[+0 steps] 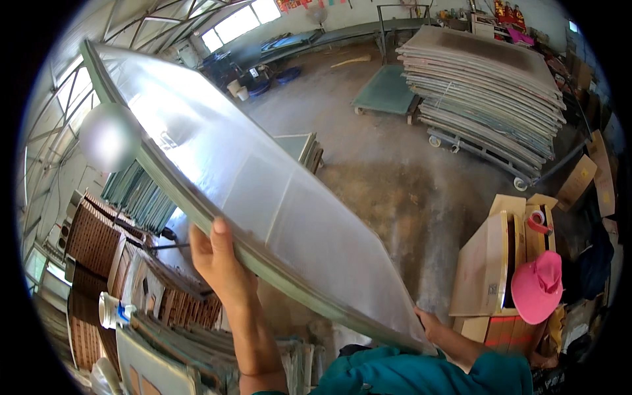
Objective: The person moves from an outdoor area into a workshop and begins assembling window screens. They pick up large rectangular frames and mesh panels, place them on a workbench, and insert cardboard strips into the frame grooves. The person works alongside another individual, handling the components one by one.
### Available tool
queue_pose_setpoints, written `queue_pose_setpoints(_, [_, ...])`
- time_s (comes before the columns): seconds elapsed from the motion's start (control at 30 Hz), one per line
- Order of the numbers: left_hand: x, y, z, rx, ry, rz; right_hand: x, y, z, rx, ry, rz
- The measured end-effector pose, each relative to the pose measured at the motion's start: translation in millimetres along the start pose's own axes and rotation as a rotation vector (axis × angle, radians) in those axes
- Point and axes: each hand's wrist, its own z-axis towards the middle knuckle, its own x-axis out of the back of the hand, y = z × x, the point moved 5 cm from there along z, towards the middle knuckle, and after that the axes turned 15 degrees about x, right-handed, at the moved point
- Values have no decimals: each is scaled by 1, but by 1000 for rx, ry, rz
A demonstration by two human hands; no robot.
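Observation:
A large frosted glass sheet (250, 178) with a greenish edge is lifted up and tilted, running from the upper left down to the lower right. My left hand (214, 253) grips its lower long edge, thumb up against the rim. My right hand (429, 322) holds the sheet's near corner at the lower right, mostly hidden behind the glass. A teal sleeve covers my right arm.
A tall stack of sheets (480, 72) rests on a wheeled cart at the back right. A low green trolley (385, 92) stands on the concrete floor. Cardboard boxes (494, 263) with a pink hat (538, 284) sit at right. Upright glass panes (135, 194) and stacked materials are at left.

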Motion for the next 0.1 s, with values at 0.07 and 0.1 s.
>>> queue_pose_setpoints(0.07, [2,-32,25,43,67,-69,7,-14,12,-13,50,-20])
queue_pose_setpoints(0.1, [3,-51,42,34,56,-65,6,-20,20,-14,59,-20])
